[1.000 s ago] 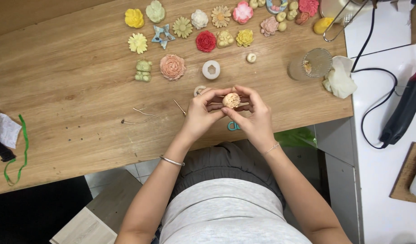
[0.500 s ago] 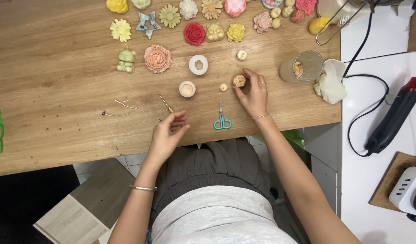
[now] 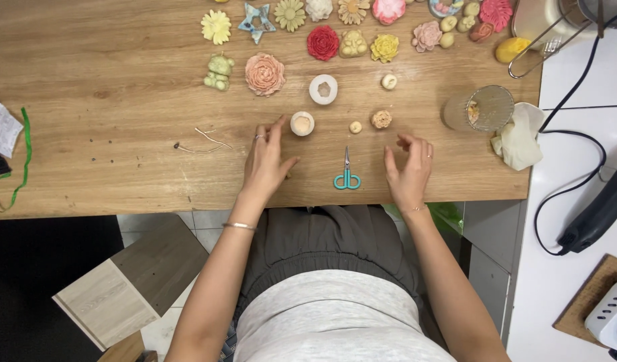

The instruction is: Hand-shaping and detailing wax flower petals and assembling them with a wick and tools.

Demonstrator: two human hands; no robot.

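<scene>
My left hand (image 3: 265,161) rests flat on the wooden table (image 3: 107,100), fingers spread, its fingertips just left of a small round white mould (image 3: 302,123) filled with beige material. My right hand (image 3: 409,167) hovers over the table edge with fingers apart, holding nothing. A small beige rose-shaped piece (image 3: 381,119) lies above the right hand, with a tiny beige ball (image 3: 355,127) beside it. Small teal scissors (image 3: 347,172) lie between my hands. An empty white ring mould (image 3: 323,89) sits further back.
Several coloured moulded flowers, a star and a green bear figure (image 3: 218,72) line the back of the table. A glass cup (image 3: 479,108) and crumpled tissue (image 3: 520,137) stand at the right. Thin sticks (image 3: 201,141) lie left; a black cable (image 3: 563,174) runs off right.
My right hand set the beige rose piece on the table and drew back toward the edge. My left hand moved up onto the table beside the filled mould.
</scene>
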